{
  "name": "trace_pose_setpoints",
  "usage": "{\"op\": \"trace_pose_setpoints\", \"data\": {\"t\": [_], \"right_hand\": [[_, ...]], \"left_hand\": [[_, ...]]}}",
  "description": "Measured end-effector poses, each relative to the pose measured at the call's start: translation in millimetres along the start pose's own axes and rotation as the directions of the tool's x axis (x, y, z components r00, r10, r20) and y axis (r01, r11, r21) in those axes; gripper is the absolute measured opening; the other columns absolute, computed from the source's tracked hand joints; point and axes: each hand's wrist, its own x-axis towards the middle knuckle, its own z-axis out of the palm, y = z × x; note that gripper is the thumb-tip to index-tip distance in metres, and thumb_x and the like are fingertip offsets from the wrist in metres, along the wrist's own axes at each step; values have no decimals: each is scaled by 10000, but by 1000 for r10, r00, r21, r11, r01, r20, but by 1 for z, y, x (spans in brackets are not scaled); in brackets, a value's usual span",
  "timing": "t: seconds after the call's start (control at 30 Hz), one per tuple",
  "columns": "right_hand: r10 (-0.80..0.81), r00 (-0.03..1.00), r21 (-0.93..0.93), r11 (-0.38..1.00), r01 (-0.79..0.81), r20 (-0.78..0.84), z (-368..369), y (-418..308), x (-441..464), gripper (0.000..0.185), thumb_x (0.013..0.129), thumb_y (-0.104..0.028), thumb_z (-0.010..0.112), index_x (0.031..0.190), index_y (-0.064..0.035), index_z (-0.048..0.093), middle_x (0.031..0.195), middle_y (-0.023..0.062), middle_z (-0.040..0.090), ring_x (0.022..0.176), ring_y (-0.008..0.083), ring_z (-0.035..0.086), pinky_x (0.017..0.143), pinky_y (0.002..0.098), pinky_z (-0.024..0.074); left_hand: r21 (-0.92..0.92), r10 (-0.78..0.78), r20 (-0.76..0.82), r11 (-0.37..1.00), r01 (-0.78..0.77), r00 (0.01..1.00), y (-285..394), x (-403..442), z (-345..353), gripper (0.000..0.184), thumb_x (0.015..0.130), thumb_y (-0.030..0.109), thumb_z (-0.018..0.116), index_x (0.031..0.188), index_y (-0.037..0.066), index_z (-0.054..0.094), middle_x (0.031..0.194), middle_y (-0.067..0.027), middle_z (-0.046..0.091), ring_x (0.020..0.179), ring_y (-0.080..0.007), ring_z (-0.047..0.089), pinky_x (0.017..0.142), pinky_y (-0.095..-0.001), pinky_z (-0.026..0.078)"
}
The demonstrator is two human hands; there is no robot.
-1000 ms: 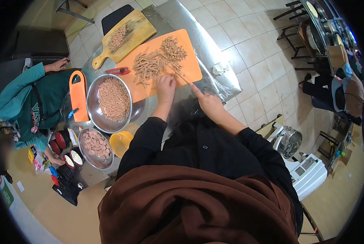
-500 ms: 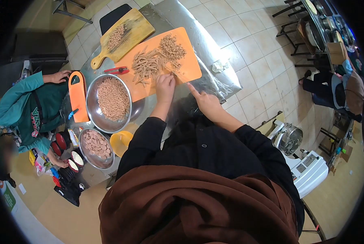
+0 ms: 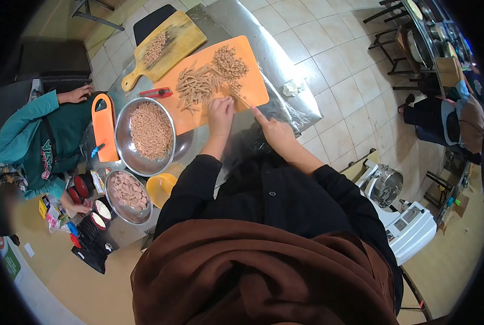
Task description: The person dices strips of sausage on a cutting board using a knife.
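Observation:
My right hand (image 3: 278,134) grips a knife (image 3: 243,100), its index finger stretched along the top and its blade over the orange cutting board (image 3: 255,86). Close by the blade, my left hand (image 3: 220,112) has its fingers curled and pressed together at the board's near edge; what they hold is hidden. Left of the blade lies a pile of light-brown strips (image 3: 194,86). Small diced pieces (image 3: 230,62) of the same colour are heaped at the board's far side, some trailing down to the knife.
Left of the board stand a steel bowl (image 3: 171,138) of diced pieces, a steel bowl (image 3: 109,203) of pale pink chunks, a yellow bowl (image 3: 163,189) and a red-handled tool (image 3: 156,92). A wooden board (image 3: 185,35) lies beyond. A co-worker (image 3: 52,141) stands left; a white mixer (image 3: 410,227) is right.
My right hand and the knife have shifted slightly up and right, while my left hand stays nearly in place. The co-worker's hands at the left have moved a little.

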Motion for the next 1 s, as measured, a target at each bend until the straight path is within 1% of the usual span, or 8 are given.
{"op": "trace_pose_setpoints", "data": {"t": [0.1,0.2,0.23,0.3,0.4,0.73,0.93,1.0], "right_hand": [[17,999,40,999,-18,27,-4,-1,8,752,834,-38,544,1514,-229,287,760,159,646,648,335,670,571,423,555],[24,999,29,999,-26,49,-12,-5,0,731,843,-47,535,1511,-224,295,744,160,644,627,335,665,555,431,550],[25,998,30,999,-27,51,-10,-5,-4,731,843,-47,535,1511,-224,295,744,160,644,627,335,665,555,431,550],[-39,999,40,998,39,-12,-6,-5,-10,701,854,-73,547,1504,-215,323,710,148,642,546,305,645,487,415,529],[-25,1000,10,1000,25,10,-6,-8,-14,713,849,-61,546,1507,-217,319,715,146,638,540,302,640,479,407,522],[-43,997,-11,999,44,69,-14,-11,-13,744,837,-26,533,1520,-183,284,747,151,633,580,320,654,495,405,530],[-16,994,-36,999,20,111,-13,-13,-12,762,835,-19,524,1527,-209,268,758,169,631,598,338,661,523,428,540],[22,993,-36,999,-18,120,-13,-11,-16,747,843,-28,522,1523,-217,279,770,176,634,602,342,661,522,435,537]], "left_hand": [[39,57,-10,998,-57,998,0,1,-1,105,787,52,715,886,25,690,931,-102,654,921,-296,604,816,-383,489],[83,108,-30,991,-105,994,-3,-1,-1,105,774,40,709,874,20,680,927,-108,649,920,-307,602,821,-388,488],[82,106,-28,991,-104,994,-5,-3,0,105,774,40,709,874,20,680,927,-108,649,920,-307,602,821,-388,488],[91,58,-14,994,-56,998,-7,-5,0,100,754,27,701,848,17,667,914,-116,646,921,-319,597,829,-401,487],[77,47,-13,996,-46,999,-8,-5,0,105,739,21,698,836,15,657,913,-127,649,925,-329,597,837,-412,486],[42,42,-21,998,-41,999,-8,-4,0,98,783,50,709,861,9,667,932,-128,660,923,-319,614,846,-399,488],[22,14,-11,1000,-14,1000,-5,-2,-1,99,764,39,711,854,22,674,939,-118,669,929,-318,606,845,-400,488],[13,25,-22,1000,-25,999,-5,-2,0,95,771,47,714,856,26,676,933,-115,669,916,-314,603,839,-395,485]]}}
